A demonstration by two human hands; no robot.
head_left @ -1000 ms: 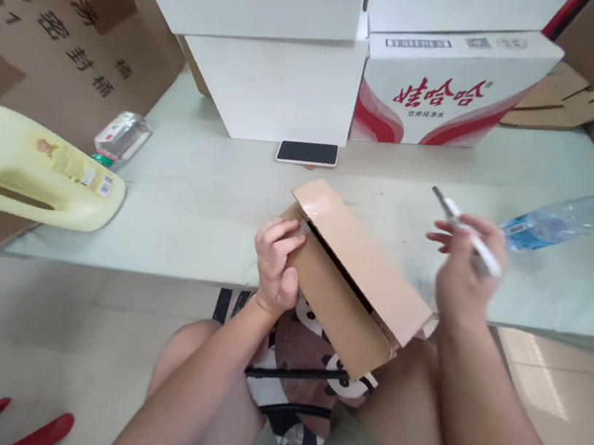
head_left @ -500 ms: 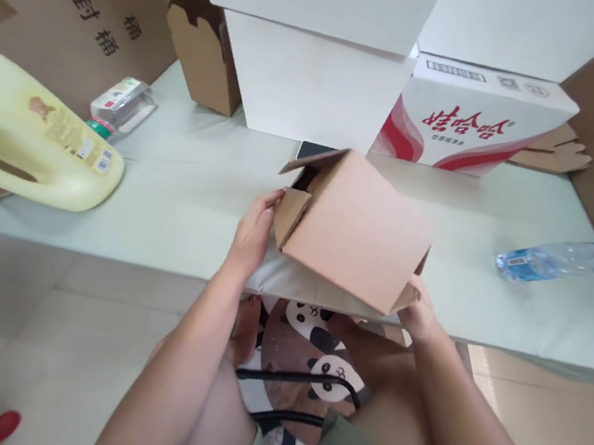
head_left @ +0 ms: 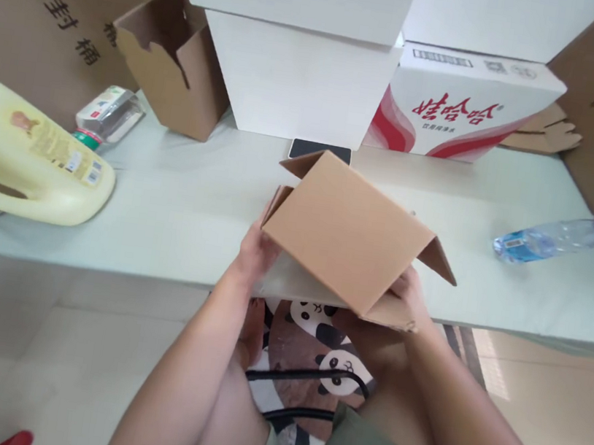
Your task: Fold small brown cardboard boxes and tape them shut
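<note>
A brown cardboard box [head_left: 348, 230] is held tilted over the table's front edge, a plain panel facing up and flaps standing out at both ends. My left hand [head_left: 258, 250] grips its left end, the fingers partly hidden behind a flap. At the right end, my right hand [head_left: 407, 286] holds the box from below, between a flap [head_left: 438, 259] that sticks out and a lower flap [head_left: 389, 313] by the wrist. The fingertips of that hand are hidden under the box. Just behind the box, a dark flat phone-like object [head_left: 320, 151] lies on the table.
White cartons [head_left: 299, 83] and a red-and-white water carton [head_left: 455, 116] stand at the back. An open brown carton [head_left: 184, 81] is beside them. A yellow jug [head_left: 34, 163] and a clear bottle [head_left: 116, 112] lie left, a blue-capped water bottle [head_left: 559, 241] right.
The box has turned in my hands, and its right-end flaps now spread outward. My right hand has moved in under that end. More of the phone-like object shows. The view has shifted slightly.
</note>
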